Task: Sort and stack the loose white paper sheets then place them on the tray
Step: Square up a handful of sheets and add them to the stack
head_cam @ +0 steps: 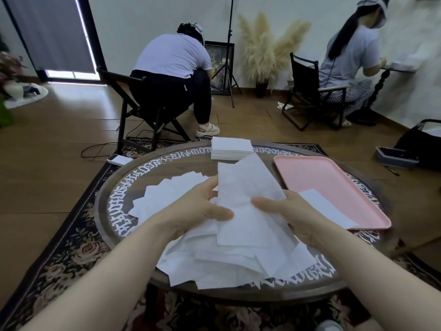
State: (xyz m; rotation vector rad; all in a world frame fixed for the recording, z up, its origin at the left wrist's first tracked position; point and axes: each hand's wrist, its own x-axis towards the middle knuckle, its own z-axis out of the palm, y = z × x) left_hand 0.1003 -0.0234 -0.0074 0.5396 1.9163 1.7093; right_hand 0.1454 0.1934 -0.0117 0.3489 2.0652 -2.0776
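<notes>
One white sheet [322, 206] lies in our pink tray [334, 177]. Our left hand [198, 209] and right hand [288, 213] pinch a raised sheet [245, 185] above the loose pile [233, 261]; a neat stack [231, 148] sits beyond.

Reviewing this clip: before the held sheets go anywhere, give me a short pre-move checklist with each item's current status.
1. Both hands on the sheets: left hand and right hand each grip the held sheets. Ok.
2. Held sheets squared up: edges are staggered and skewed. Not ok.
3. Loose sheets all gathered: a loose pile lies spread on the round table. Not ok.
4. Pink tray free to receive: mostly bare, but one sheet overlaps its near edge. Cannot tell if this is intended.
5. Neat stack at the far rim: aligned, off the tray. Ok.
</notes>
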